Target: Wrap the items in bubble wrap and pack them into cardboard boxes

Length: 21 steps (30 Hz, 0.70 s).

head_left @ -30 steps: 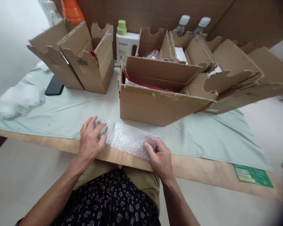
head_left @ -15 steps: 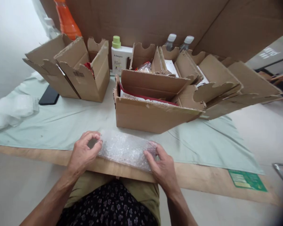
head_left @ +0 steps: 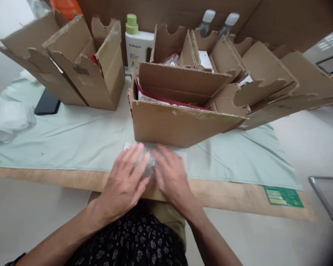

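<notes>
- We note the change: both hands now come in over the bubble wrap [head_left: 150, 162], the left hand [head_left: 124, 181] on its left part, the right hand [head_left: 172, 177] just beside it, covering most of the sheet.
- We read this as pressing or smoothing, with the work at the sheet's middle rather than its ends; a judgement only, as the fingers blur.
- Fingers of the left: stretched out, loosely spread, clenched on nothing that we can see. Fingers of the right: also extended, thumb apart, no grasp visible. We cannot tell how firmly either presses.
- The wrap lies near the front of the table [head_left: 224, 193], on the pale green cloth [head_left: 80, 142], its far edge close to the base of the front cardboard box [head_left: 169, 123]; whether they touch, we cannot tell.
- Against the frame half a second ago: there the hands stand apart, left fingers curled at the left end, right thumb on top of the right end, and the sheet shows broadly between them. Now only a small patch shows between the hands, plus pale margins. Folded or merely covered, we cannot say.
- The whole view shifts too; the boxes keep their arrangement, and the dark phone [head_left: 47, 101] lies beside the left ones as before.
</notes>
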Tool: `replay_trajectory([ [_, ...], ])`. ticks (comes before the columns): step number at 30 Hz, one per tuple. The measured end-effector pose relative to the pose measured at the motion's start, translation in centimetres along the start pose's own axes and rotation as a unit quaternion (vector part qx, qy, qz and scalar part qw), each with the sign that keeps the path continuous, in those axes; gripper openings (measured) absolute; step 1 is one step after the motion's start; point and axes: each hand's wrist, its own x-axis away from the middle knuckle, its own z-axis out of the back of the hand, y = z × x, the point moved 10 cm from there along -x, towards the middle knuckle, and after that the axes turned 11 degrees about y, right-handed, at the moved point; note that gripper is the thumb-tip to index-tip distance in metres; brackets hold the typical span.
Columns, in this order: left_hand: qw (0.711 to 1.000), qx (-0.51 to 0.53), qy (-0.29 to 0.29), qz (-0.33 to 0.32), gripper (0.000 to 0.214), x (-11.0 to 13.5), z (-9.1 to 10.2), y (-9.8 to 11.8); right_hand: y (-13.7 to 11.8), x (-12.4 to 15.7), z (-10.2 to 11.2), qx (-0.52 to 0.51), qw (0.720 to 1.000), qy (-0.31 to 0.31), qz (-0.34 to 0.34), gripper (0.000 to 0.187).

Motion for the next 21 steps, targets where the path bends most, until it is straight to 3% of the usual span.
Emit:
replay_trajectory([
  [2,0.997,-0.029,-0.067,-0.027,0.065,0.9,-3.0,-0.2,-1.4,-0.3,-3.1,-0.009,0.997,-0.065,0.03,0.046],
  [4,0.993,-0.074,-0.096,-0.003,0.064,2.0,-4.8,-2.5,-0.7,0.3,-4.4,0.01,0.995,-0.095,0.027,0.049],
  [8,0.989,-0.092,-0.115,0.03,0.065,3.4,-5.8,-5.5,3.5,3.7,-2.1,0.081,0.993,-0.082,-0.008,0.06],
  [12,0.99,-0.068,-0.115,0.038,0.064,3.5,-5.2,-5.5,7.7,6.3,2.5,0.132,0.988,-0.025,-0.072,0.053],
  [14,0.991,-0.049,-0.113,0.041,0.06,3.3,-4.7,-5.5,9.0,6.1,4.6,0.125,0.986,0.023,-0.106,0.046],
  [16,0.994,-0.039,-0.075,0.065,0.056,2.7,-3.4,-6.2,9.5,5.0,5.9,0.11,0.985,0.066,-0.119,0.041],
  [19,0.987,-0.08,0.026,0.135,0.052,2.0,-0.9,-8.1,8.9,2.6,5.2,0.102,0.987,0.071,-0.1,0.034],
  [21,0.979,-0.108,0.05,0.163,0.041,1.8,-0.5,-8.7,8.5,1.3,3.7,0.106,0.989,0.047,-0.09,0.03],
])
